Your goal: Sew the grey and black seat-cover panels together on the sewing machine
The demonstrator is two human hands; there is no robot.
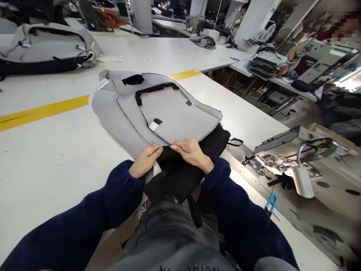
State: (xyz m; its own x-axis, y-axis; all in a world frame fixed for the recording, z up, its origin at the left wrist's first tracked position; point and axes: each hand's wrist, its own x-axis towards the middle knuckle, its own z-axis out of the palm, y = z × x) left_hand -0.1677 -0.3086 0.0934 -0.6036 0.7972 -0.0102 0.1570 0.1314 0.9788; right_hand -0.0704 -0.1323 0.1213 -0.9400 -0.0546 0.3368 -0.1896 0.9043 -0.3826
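A grey seat cover (169,113) with black trim lies on the white table (56,158), its near edge at the table's front. Under that edge hangs a black fabric piece (180,173), draping toward my lap. My left hand (145,161) pinches the grey cover's near edge together with the black fabric. Just to its right, my right hand (191,152) grips the same seam. Both sleeves are dark blue.
A sewing machine (293,165) stands at the right, with a blue clip (271,201) near it. A second grey cover (47,49) lies at the far left. A yellow stripe (42,111) crosses the table. Another person sits at the far right among stacked parts (266,62).
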